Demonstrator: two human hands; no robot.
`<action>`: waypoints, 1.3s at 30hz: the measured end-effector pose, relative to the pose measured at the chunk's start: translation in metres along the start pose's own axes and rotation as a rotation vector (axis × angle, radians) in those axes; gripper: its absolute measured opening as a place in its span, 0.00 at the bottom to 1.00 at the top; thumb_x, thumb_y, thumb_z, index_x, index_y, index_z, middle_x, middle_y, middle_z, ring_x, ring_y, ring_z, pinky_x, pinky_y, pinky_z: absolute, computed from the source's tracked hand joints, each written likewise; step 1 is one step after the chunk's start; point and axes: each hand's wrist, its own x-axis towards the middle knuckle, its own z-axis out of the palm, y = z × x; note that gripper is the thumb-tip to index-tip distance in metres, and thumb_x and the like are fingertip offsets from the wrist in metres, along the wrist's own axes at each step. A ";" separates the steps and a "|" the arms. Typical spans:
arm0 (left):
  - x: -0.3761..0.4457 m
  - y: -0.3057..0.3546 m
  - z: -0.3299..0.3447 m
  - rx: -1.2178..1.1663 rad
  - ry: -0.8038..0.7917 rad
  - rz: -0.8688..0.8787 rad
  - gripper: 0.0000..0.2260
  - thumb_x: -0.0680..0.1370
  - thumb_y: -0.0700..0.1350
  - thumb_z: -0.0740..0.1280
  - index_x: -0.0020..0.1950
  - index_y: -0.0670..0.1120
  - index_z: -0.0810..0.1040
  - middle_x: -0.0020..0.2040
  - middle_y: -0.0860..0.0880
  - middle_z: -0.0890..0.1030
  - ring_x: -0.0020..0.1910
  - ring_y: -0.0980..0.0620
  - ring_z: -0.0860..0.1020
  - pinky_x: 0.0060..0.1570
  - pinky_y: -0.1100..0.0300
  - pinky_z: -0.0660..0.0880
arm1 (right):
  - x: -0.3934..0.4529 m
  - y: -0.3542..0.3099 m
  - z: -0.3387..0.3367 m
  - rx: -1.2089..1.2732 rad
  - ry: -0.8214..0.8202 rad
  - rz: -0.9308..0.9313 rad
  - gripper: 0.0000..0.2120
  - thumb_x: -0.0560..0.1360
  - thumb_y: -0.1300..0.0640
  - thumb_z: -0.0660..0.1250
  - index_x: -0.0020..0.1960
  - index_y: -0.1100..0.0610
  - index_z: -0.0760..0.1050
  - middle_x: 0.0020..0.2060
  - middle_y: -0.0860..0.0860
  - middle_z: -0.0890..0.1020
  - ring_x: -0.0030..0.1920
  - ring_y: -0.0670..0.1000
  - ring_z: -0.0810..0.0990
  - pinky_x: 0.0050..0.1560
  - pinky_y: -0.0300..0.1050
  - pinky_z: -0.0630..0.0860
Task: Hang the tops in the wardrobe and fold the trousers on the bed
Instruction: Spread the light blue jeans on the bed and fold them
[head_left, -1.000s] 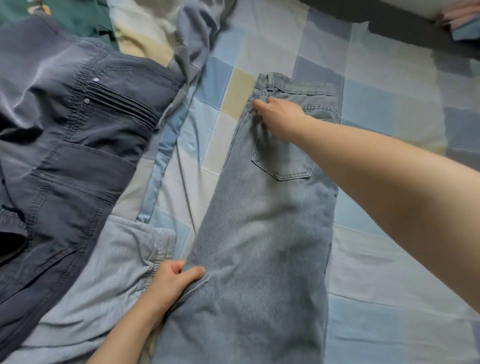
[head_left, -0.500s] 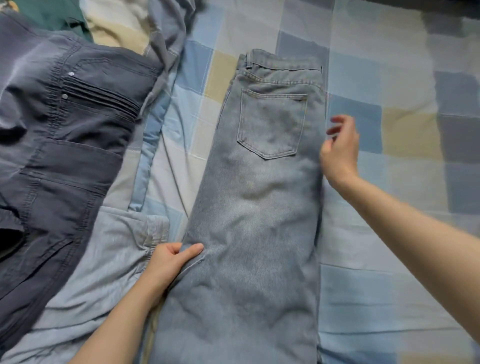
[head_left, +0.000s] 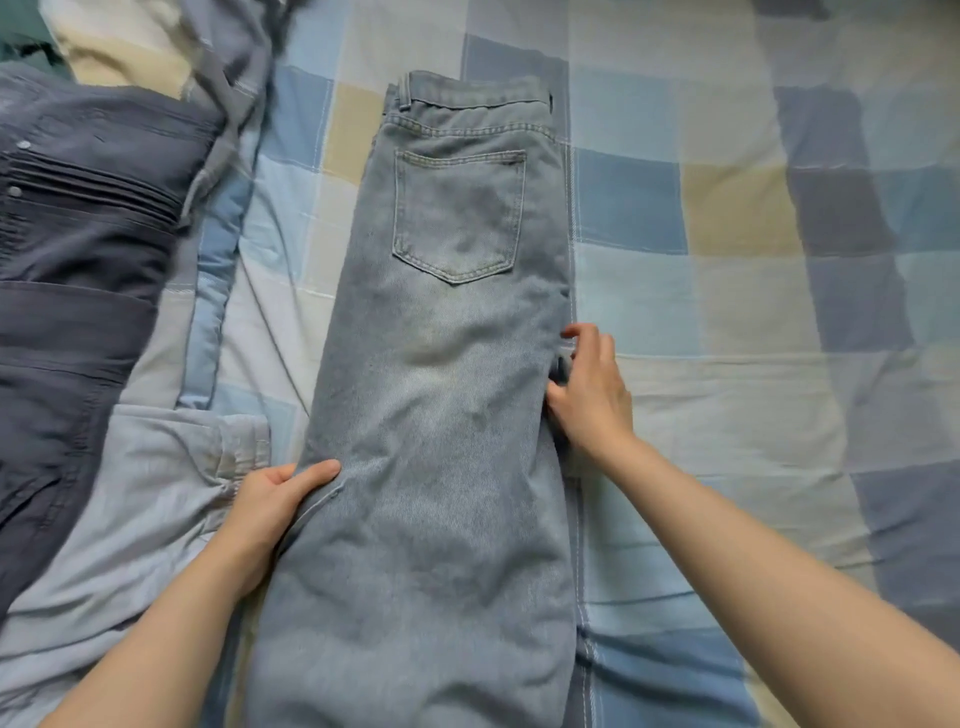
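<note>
The light jeans lie lengthwise on the bed, halved leg over leg. The left hand grip pinches the left edge to anchor it; opposite, the right hand tucks the crotch edge, fingers curled into the fabric.

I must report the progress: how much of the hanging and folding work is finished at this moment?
Done: the light jeans lie folded lengthwise, legs stacked, on the checked bedspread. In hand: the left hand grips their left edge and the right hand works at their right edge. Left: folding them across, then the dark garment and pale blue garment beside them. No wardrobe is visible.
</note>
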 end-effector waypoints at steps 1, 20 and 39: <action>-0.002 0.001 0.002 0.004 -0.003 -0.002 0.09 0.74 0.44 0.72 0.39 0.38 0.81 0.35 0.41 0.83 0.29 0.48 0.80 0.33 0.60 0.77 | 0.004 0.001 -0.002 -0.022 0.019 -0.040 0.12 0.75 0.48 0.63 0.55 0.53 0.69 0.52 0.54 0.75 0.52 0.59 0.75 0.44 0.51 0.70; -0.015 0.006 0.013 -0.020 0.059 -0.021 0.09 0.76 0.46 0.71 0.44 0.40 0.82 0.35 0.45 0.85 0.31 0.51 0.83 0.33 0.61 0.79 | 0.001 0.063 -0.028 0.173 0.003 -0.172 0.08 0.74 0.64 0.64 0.51 0.55 0.75 0.40 0.49 0.79 0.40 0.54 0.78 0.43 0.48 0.74; -0.028 -0.022 0.006 0.282 0.373 0.238 0.18 0.70 0.54 0.76 0.33 0.43 0.75 0.31 0.45 0.69 0.33 0.51 0.66 0.30 0.58 0.60 | -0.013 0.063 -0.018 1.159 0.131 0.710 0.15 0.71 0.61 0.74 0.54 0.62 0.74 0.46 0.58 0.80 0.46 0.54 0.80 0.46 0.44 0.78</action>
